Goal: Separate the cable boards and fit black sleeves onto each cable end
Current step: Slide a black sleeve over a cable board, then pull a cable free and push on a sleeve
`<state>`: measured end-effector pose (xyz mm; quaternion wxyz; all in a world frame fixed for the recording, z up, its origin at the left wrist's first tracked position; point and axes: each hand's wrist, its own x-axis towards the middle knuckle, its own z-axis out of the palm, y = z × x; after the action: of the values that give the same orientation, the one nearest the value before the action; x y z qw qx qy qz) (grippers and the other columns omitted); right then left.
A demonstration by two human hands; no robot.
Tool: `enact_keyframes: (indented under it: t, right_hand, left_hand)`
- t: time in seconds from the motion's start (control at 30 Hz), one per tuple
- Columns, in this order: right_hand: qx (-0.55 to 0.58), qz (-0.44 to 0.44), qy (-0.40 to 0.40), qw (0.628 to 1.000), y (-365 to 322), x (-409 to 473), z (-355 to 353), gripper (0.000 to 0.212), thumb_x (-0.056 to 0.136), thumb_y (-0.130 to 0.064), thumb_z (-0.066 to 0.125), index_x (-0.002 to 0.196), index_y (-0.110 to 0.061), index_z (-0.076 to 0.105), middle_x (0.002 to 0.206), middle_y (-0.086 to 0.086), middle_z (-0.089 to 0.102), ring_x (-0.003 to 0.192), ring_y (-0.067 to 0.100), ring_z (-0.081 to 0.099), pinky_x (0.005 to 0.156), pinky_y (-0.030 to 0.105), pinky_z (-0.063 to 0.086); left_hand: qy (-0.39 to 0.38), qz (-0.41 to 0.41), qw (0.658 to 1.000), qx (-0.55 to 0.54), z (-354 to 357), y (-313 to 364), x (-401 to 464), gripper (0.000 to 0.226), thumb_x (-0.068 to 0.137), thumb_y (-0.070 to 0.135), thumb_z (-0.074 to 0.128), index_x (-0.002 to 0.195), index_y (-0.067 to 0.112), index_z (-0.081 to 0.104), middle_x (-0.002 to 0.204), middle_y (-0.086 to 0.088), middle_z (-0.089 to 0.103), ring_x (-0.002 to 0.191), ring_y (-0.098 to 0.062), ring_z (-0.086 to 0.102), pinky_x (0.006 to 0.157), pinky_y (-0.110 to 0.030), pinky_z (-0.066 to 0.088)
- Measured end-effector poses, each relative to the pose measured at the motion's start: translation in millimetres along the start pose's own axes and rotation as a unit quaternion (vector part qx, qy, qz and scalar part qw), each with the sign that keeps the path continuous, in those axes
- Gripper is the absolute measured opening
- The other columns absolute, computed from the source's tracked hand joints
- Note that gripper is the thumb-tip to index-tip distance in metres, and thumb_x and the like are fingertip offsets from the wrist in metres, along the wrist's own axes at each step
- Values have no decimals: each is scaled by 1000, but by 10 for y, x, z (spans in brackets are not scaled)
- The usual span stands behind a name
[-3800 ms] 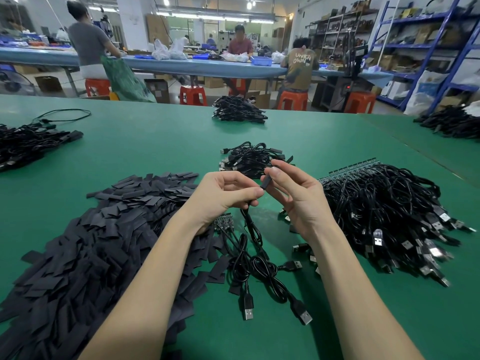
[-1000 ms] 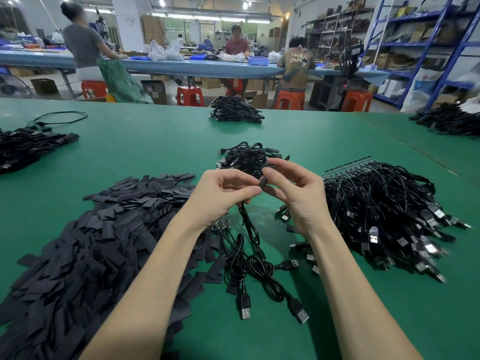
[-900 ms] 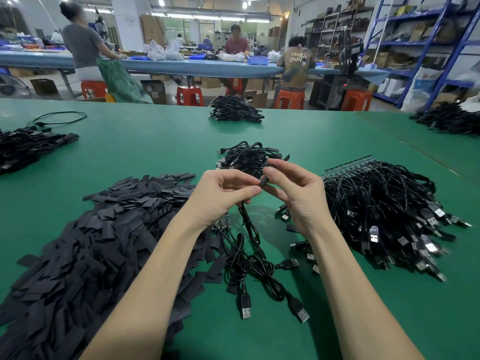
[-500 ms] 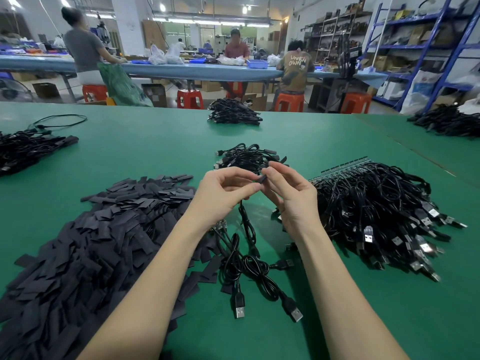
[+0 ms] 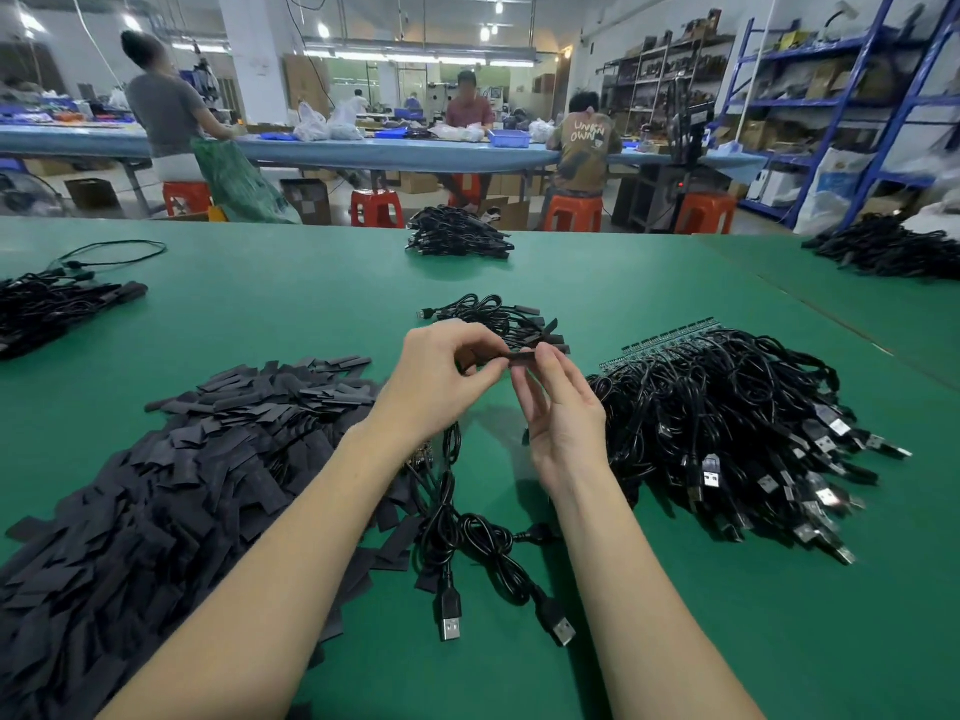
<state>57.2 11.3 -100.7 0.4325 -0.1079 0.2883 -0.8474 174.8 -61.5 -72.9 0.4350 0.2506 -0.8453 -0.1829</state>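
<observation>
Both hands work above the green table (image 5: 597, 283), between the pile of black sleeves (image 5: 171, 485) on the left and the heap of USB cables (image 5: 737, 433) on the right. The left hand (image 5: 441, 379) pinches the cable end with thumb and forefinger. The right hand (image 5: 561, 407) pinches the black sleeve (image 5: 521, 359) at its far end. Whether the sleeve fully covers the cable end cannot be told; the fingers hide the joint.

Handling, as a judgement: the sleeve is light, thin and soft, and flattens under pressure. Grip it by its edges so that the mouth remains open. The cable (image 5: 457, 532) is limp and hangs down to the table; hold it just behind the end to keep it steady.

2 USB-A plugs (image 5: 449, 613) lie near the forearms. A seated worker's shirt (image 5: 587, 142) reads "UNKN OWN".
</observation>
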Motion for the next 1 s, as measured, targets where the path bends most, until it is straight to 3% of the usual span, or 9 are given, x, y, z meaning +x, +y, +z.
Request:
enact_keyframes:
  t: [0.1, 0.23, 0.3, 0.37, 0.47, 0.57, 0.73, 0.87, 1.0]
  right_hand:
    - [-15, 25, 11, 1000, -19, 23, -19, 22, 98, -9, 65, 116, 3, 66, 100, 15, 70, 78, 19, 75, 78, 27, 62]
    - [-196, 33, 27, 980, 90, 0, -41, 15, 102, -13, 59, 110, -3, 67, 91, 10, 74, 68, 17, 68, 63, 24, 61]
    - [-322, 5, 19, 947, 194, -1, -68, 12, 100, -15, 60, 98, -10, 71, 86, 6, 75, 66, 18, 66, 62, 28, 59]
    - [-456, -37, 1, 889, 291, 19, -98, 14, 96, -22, 63, 87, -18, 74, 83, -1, 76, 76, 21, 71, 76, 36, 60]
    - [-570, -59, -30, 819, 383, 38, -125, 17, 92, -34, 63, 83, -26, 75, 78, -13, 74, 79, 7, 68, 74, 27, 52]
    - [-618, -59, -33, 783, 439, 63, -135, 19, 91, -43, 60, 84, -31, 73, 76, -18, 72, 76, 2, 65, 66, 23, 45]
    - [-645, -65, -9, 761, 471, 88, -119, 18, 89, -45, 59, 83, -33, 71, 72, -21, 68, 77, 1, 63, 70, 24, 46]
    - [-653, -70, -3, 754, 481, 90, -123, 19, 89, -45, 60, 82, -32, 71, 72, -19, 68, 80, 8, 66, 75, 26, 49]
    - [-659, -68, -2, 749, 482, 88, -121, 19, 88, -46, 60, 80, -33, 70, 71, -19, 69, 79, 8, 65, 74, 25, 49]
  left_hand:
    - [-15, 42, 998, 45, -5, -45, 116, 10, 84, 10, 77, 92, 15, 77, 84, 0, 69, 76, -12, 61, 74, -21, 47]
    - [-48, 75, 993, 72, -10, -139, 296, 9, 85, 16, 79, 94, 14, 78, 87, -2, 71, 81, -13, 64, 80, -23, 49]
    - [-52, 81, 992, 79, -20, -170, 458, 9, 85, 16, 79, 94, 13, 78, 87, -3, 73, 80, -13, 64, 79, -24, 51]
    - [-56, 86, 991, 91, -32, -197, 657, 9, 86, 16, 77, 95, 13, 78, 88, -3, 74, 80, -16, 65, 79, -28, 52]
    - [-66, 92, 985, 126, -49, -270, 989, 9, 88, 21, 74, 97, 20, 75, 91, 5, 70, 84, -17, 64, 79, -32, 52]
    - [-71, 86, 978, 174, -9, -389, 1283, 11, 89, 25, 71, 101, 25, 73, 95, 9, 67, 90, -15, 60, 78, -34, 52]
    - [-94, 3, 970, 223, 360, -701, 1384, 13, 92, 24, 68, 105, 25, 72, 109, 5, 71, 105, -21, 62, 84, -35, 52]
    - [-67, -88, 976, 186, 665, -890, 1222, 14, 95, 26, 64, 105, 28, 73, 111, 7, 73, 106, -20, 63, 84, -31, 50]
    - [-66, -112, 978, 166, 670, -901, 1176, 20, 94, 31, 64, 112, 33, 72, 115, 7, 72, 111, -22, 62, 89, -34, 53]
